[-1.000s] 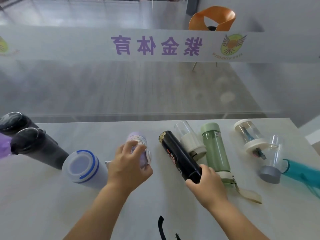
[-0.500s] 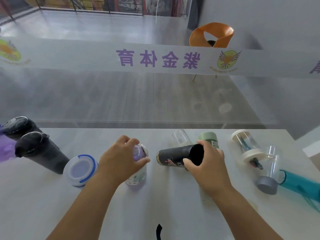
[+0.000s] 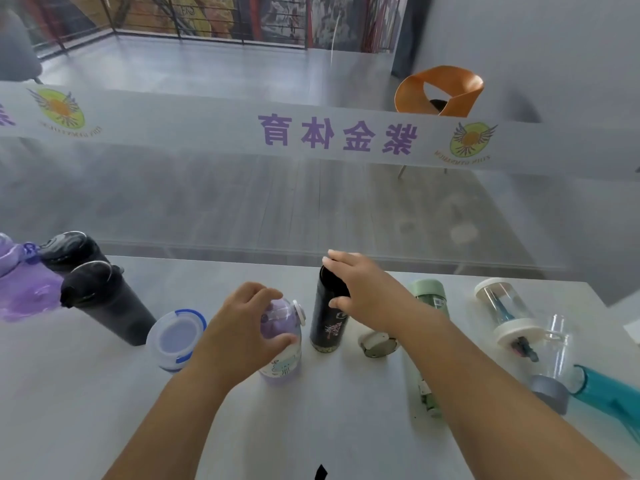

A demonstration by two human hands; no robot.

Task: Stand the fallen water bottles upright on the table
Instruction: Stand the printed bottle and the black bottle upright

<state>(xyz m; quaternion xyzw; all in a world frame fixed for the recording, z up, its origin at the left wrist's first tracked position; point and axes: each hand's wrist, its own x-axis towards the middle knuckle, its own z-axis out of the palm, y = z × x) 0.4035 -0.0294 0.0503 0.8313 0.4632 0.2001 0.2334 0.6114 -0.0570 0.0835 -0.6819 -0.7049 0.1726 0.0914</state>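
A small lilac bottle [image 3: 282, 362] stands upright at the table's middle, and my left hand [image 3: 242, 327] wraps its top. Just right of it a tall black flask [image 3: 327, 327] stands upright with my right hand [image 3: 363, 289] gripping its upper end. Behind my right forearm a green bottle [image 3: 427, 292] lies on its side, partly hidden, beside a small clear bottle with a white cap [image 3: 377, 344]. Further right lie a clear bottle with a white collar [image 3: 505, 310], a clear bottle with a grey cap [image 3: 554, 368] and a teal bottle [image 3: 609, 396].
At the left stand a blue-rimmed white bottle [image 3: 176, 337], two black shakers [image 3: 104, 303] and a purple bottle [image 3: 20, 285]. A glass partition with purple lettering [image 3: 336, 136] runs along the table's far edge. An orange chair [image 3: 440, 91] sits beyond it.
My right hand lifted the black flask from lying flat to upright. My left hand raised the lilac bottle and now holds it upright. The camera view tilted upward.
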